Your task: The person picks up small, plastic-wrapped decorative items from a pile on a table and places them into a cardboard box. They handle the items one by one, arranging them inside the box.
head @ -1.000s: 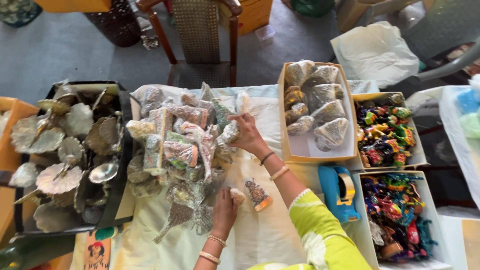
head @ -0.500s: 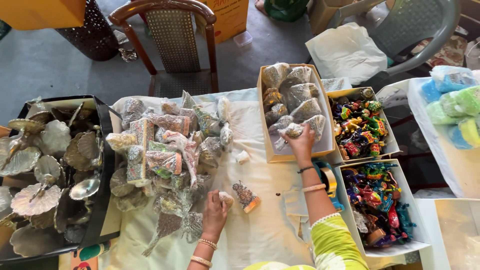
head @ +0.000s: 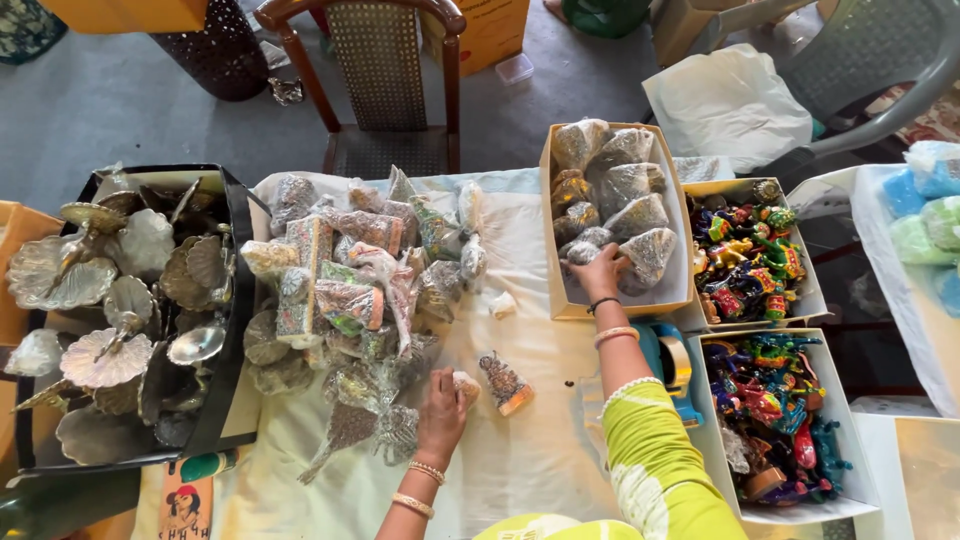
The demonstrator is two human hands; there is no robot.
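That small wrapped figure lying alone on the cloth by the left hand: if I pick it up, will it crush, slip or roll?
The wrapped figure looks like a hard ornament in clear film, so probably rigid, though possibly breakable. The glossy wrap may slide under the fingers. It lies on its side on the soft cloth, near the left hand, so rolling seems unlikely.

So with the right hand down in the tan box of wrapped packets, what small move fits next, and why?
Probably let go and draw the right hand back out: it rests on a wrapped packet already lying among the others in the tan box, while the left hand waits on a small piece by the pile.
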